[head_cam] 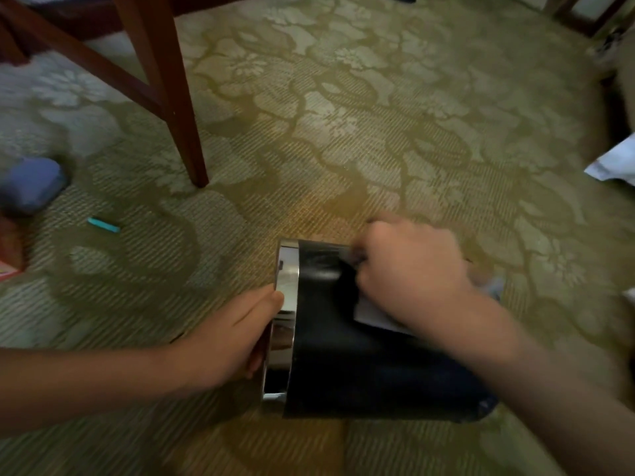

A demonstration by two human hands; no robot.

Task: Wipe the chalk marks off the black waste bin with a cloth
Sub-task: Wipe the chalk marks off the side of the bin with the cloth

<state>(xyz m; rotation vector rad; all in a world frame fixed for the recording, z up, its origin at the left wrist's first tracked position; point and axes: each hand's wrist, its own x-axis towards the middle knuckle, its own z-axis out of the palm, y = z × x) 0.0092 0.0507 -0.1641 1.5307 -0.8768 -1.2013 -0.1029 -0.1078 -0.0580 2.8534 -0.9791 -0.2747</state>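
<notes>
- The black waste bin point(360, 372) is seen lying on its side on the patterned carpet point(343, 132), low in the view and right of centre, with its open mouth turned to the left.
- A chrome rim band point(288, 280) is carried round that mouth.
- A faint pale smear of chalk marks point(318, 261) can be made out on the upper part of the black side wall, just left of the right hand.
- A pale cloth point(369, 314) is pressed against the top of the side wall; only a small part of it is shown beneath the hand.
- The cloth is grasped by the right hand point(412, 269), whose fingers are curled down over it; the hand is blurred.
- The rim is gripped by the left hand point(233, 334): the thumb is laid on the outside of the chrome band and the fingers are hooked into the mouth.
- A short teal stick of chalk point(103, 225) is lying on the carpet well to the left of the bin.
- A dark wooden furniture leg point(178, 115) is planted on the carpet beyond the chalk.
- A rounded blue object point(31, 183) is seen at the left edge, too blurred to be identified.
- A white sheet point(615, 163) is visible at the right edge.
</notes>
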